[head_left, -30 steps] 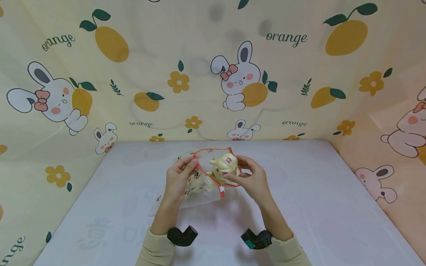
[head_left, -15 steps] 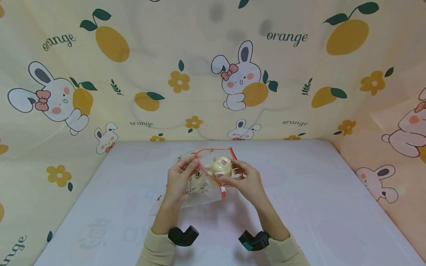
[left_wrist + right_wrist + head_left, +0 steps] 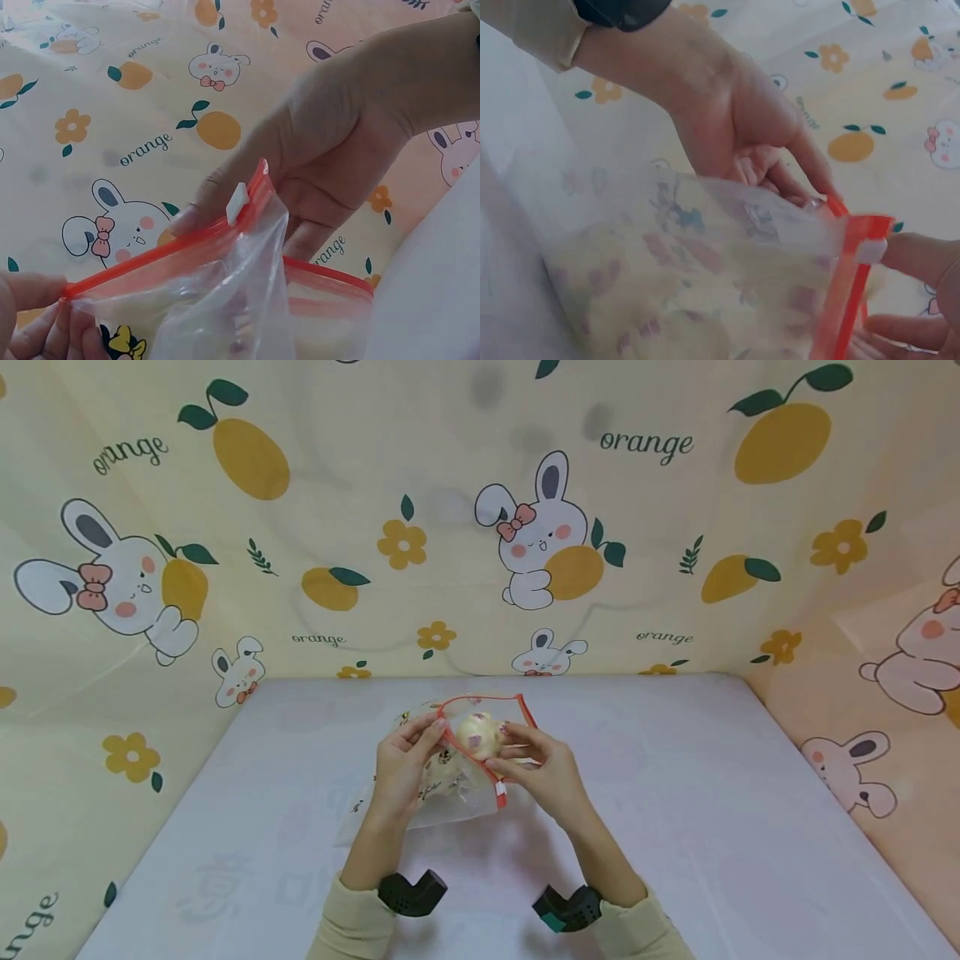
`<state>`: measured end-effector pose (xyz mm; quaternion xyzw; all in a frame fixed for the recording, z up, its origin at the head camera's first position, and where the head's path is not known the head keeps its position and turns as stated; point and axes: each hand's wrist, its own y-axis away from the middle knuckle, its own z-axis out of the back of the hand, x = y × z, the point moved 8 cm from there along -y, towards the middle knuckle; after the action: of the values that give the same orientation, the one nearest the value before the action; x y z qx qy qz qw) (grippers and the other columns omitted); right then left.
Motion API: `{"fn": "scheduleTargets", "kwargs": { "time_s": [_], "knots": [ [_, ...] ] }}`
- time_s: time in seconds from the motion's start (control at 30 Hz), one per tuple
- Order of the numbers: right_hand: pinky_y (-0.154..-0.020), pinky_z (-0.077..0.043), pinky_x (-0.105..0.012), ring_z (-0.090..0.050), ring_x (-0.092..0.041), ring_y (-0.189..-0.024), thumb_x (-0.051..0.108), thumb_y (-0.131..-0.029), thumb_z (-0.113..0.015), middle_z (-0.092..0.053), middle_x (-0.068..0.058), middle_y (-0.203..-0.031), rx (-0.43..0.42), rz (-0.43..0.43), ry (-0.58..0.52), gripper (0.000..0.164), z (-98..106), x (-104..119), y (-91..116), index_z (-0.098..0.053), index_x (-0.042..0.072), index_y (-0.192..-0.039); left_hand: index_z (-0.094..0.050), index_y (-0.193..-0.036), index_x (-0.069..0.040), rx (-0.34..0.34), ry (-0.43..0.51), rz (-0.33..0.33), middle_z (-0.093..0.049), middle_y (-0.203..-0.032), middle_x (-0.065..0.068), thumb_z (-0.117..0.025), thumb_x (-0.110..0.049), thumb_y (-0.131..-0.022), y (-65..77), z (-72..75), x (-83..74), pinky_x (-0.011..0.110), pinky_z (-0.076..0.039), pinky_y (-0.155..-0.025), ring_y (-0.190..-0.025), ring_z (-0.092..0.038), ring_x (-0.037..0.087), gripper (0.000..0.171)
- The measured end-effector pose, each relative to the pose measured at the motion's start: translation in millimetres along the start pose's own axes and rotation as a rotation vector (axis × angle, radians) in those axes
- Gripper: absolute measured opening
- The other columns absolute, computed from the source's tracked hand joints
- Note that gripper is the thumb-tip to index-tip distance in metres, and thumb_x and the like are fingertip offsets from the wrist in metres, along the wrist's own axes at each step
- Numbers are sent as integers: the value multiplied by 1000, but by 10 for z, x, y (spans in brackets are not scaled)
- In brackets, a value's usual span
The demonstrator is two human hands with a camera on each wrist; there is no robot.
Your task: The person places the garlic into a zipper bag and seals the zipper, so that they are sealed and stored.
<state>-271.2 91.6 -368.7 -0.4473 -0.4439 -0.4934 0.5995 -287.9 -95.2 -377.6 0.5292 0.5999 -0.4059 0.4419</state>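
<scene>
A clear zip bag (image 3: 457, 802) with a red rim and printed cartoon figures lies tilted on the table, its mouth facing right. My left hand (image 3: 401, 768) pinches the red rim on the far left of the opening. In the mouth sits a glossy cream-coloured toy (image 3: 478, 735) with pinkish-purple marks. My right hand (image 3: 551, 777) holds this toy from the right, the thumb close to the near rim. A white slider (image 3: 237, 204) shows at the rim's corner in the left wrist view. Similar cream toys (image 3: 660, 322) are blurred behind the plastic in the right wrist view.
The white table (image 3: 712, 827) spreads out on both sides of the bag. A cloth backdrop (image 3: 450, 460) printed with rabbits and oranges rises behind it and along the sides. Black wrist devices (image 3: 412, 893) sit at both cuffs.
My right hand has moved left with the cream toy, bringing it further into the bag's mouth and turning it. My left hand stays at the rim.
</scene>
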Motion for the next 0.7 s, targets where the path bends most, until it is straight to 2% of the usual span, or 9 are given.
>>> {"fn": "scheduleTargets", "kwargs": {
  "time_s": [0.1,0.27,0.4,0.7],
  "knots": [
    [-78,-56,-14,-70,-24,-103,4,-83,-72,-65,-26,-118,46,46,-32,51,-59,36,10,-55,-3,-131,-58,-120,13,3,-5,1,-67,-73,-12,-59,-5,-94,0,0,-6,15,-56,-72,-69,-61,3,31],
    [-77,-54,-11,-67,-4,-96,7,-85,-71,-67,-26,-116,42,92,-9,44,-50,75,12,-58,-6,-125,-59,-119,11,1,-11,5,-67,-73,-12,-59,-6,-94,-1,7,-16,16,-56,-72,-70,-61,3,30],
    [-77,-54,-12,-63,6,-89,11,-86,-71,-68,-21,-114,5,64,14,38,31,39,-6,-62,-2,-121,-60,-118,10,-11,-17,15,-66,-72,-12,-60,-7,-94,-2,22,-14,15,-56,-72,-70,-61,3,30],
    [-75,-51,-10,-62,9,-80,11,-87,-71,-70,-22,-107,-87,2,86,31,285,-127,-46,-65,-1,-115,-61,-117,9,-7,-9,22,-66,-72,-12,-60,-7,-94,1,9,4,16,-56,-72,-70,-61,3,28]
  ]
}}
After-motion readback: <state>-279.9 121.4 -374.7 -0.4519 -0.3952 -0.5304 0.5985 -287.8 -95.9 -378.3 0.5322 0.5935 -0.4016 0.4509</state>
